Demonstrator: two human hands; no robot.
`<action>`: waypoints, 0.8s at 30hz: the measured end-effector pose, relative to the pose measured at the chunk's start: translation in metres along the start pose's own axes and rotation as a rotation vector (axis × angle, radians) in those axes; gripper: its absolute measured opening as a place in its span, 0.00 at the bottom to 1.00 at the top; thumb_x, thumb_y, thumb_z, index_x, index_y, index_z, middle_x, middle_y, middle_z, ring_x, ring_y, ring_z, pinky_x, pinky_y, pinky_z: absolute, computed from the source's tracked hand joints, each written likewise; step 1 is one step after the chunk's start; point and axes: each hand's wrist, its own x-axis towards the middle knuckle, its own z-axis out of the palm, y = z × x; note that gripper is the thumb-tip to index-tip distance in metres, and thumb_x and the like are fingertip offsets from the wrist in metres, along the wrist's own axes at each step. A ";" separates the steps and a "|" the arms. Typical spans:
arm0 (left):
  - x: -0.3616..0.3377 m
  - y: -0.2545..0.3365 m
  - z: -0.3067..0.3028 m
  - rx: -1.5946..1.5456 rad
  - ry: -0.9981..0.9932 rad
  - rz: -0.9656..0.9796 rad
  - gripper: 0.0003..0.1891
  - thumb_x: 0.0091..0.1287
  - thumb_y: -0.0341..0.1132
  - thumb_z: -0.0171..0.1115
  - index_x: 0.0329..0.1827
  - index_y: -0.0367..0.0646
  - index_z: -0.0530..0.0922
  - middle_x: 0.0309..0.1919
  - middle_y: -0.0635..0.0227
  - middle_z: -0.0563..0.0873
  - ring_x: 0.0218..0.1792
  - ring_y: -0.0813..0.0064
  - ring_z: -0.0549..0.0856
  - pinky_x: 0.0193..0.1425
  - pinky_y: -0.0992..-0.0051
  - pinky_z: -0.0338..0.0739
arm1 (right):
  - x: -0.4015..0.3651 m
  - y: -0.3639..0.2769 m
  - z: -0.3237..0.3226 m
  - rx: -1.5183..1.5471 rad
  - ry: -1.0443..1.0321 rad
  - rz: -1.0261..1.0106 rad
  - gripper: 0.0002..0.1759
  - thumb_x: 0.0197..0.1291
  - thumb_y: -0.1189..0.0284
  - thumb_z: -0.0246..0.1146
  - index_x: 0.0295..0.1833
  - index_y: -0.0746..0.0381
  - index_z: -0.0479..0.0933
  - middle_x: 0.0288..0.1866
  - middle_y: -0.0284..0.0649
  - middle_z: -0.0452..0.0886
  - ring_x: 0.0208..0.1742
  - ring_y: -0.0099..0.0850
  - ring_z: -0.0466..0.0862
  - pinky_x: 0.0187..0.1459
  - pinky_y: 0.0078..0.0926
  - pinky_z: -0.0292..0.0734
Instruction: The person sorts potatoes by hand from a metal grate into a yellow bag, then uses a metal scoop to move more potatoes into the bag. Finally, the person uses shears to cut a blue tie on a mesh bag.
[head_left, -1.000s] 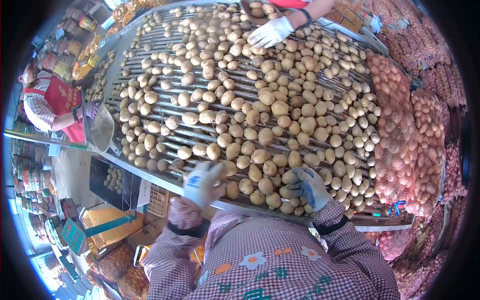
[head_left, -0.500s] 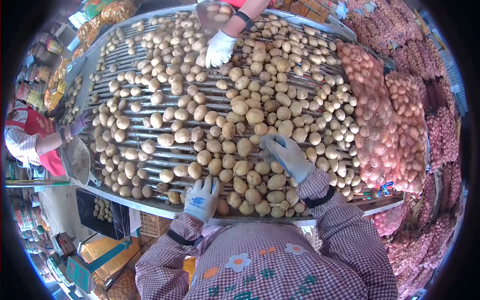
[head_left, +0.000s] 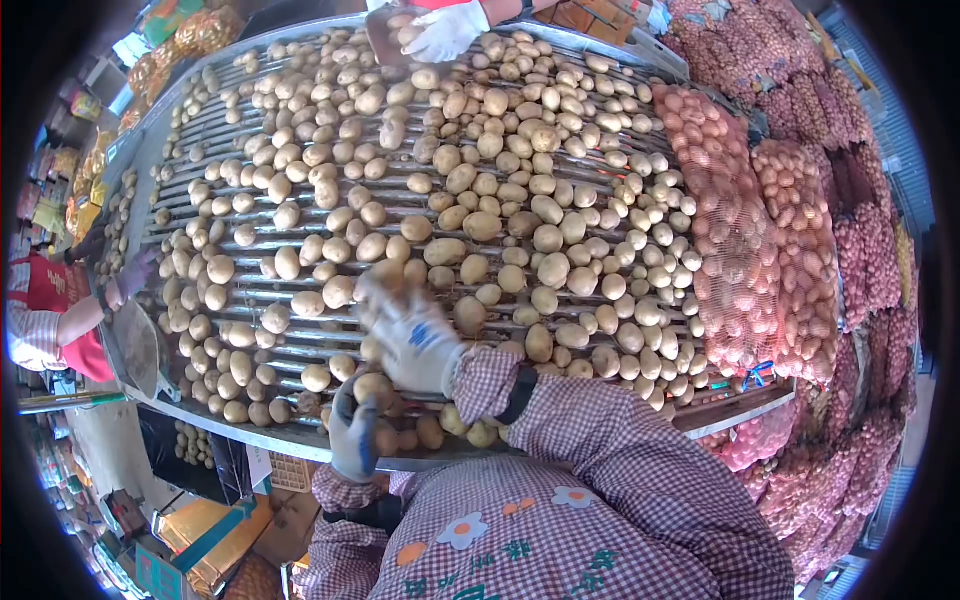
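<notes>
Potatoes (head_left: pixel 483 226) cover a slatted metal sorting table (head_left: pixel 290 340) in front of me. My left hand (head_left: pixel 354 435), in a white and grey work glove, is at the near edge, with fingers curled around a potato (head_left: pixel 373 389). My right hand (head_left: pixel 418 345), gloved and with blue print on its back, reaches leftward across the slats. Motion smears its fingers, and they overlap potatoes (head_left: pixel 392 273) near the middle; I cannot tell whether it grips one.
Across the table a person's gloved hand (head_left: pixel 447 32) is beside a metal scoop (head_left: pixel 385 38). Another person's gloved hand (head_left: pixel 137 275) is at the left end, near a second scoop (head_left: pixel 136 345). Filled red mesh sacks (head_left: pixel 725 230) stand along the right end.
My right hand has swept left from the right-hand potatoes to above my left hand. My left hand has shifted left and curled around a potato. The far person's hand has drawn back toward the scoop.
</notes>
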 end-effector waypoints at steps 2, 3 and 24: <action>-0.011 0.008 0.002 -0.473 0.077 -0.178 0.28 0.79 0.48 0.54 0.74 0.37 0.70 0.59 0.58 0.83 0.56 0.68 0.84 0.58 0.70 0.82 | -0.005 -0.006 0.002 0.409 0.038 -0.088 0.31 0.71 0.68 0.55 0.79 0.60 0.65 0.88 0.56 0.43 0.84 0.58 0.57 0.76 0.49 0.66; -0.012 -0.017 -0.021 -0.685 -0.109 -0.173 0.28 0.79 0.53 0.51 0.71 0.40 0.72 0.55 0.58 0.84 0.49 0.65 0.85 0.51 0.65 0.84 | -0.007 -0.007 0.002 0.823 0.071 -0.174 0.29 0.71 0.69 0.56 0.77 0.60 0.68 0.87 0.55 0.48 0.84 0.54 0.59 0.76 0.40 0.68; 0.006 0.005 0.016 -1.232 -0.228 -0.069 0.41 0.75 0.65 0.51 0.77 0.39 0.65 0.75 0.46 0.69 0.77 0.44 0.67 0.71 0.45 0.76 | -0.015 0.044 -0.054 0.543 -0.244 0.126 0.35 0.67 0.54 0.60 0.73 0.63 0.68 0.73 0.58 0.70 0.70 0.51 0.76 0.70 0.44 0.74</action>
